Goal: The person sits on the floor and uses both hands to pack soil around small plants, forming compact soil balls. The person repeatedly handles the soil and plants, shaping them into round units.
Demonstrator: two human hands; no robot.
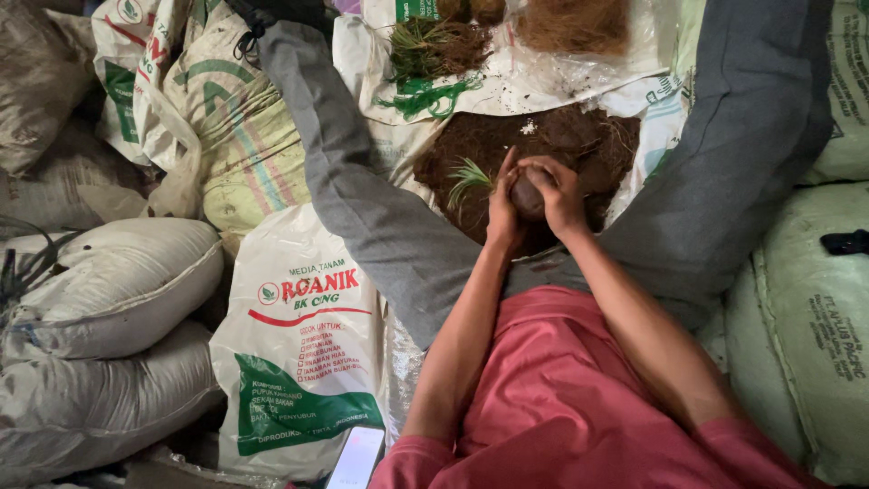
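Both hands meet over a heap of dark brown fibrous soil [579, 145] spread on a white plastic sheet [534, 81] between the person's grey-trousered legs. The left hand [502, 204] and right hand [557, 195] curl their fingers closed around a small dark ball of soil [527, 197], pressed between the palms. A tuft of thin green leaves [468, 177] sticks out just beside the left hand, seemingly rooted in the ball, though the fingers hide the join. Filled sacks lie around, among them a white printed bag [303, 344] at left, and a phone [356, 457] lies below it.
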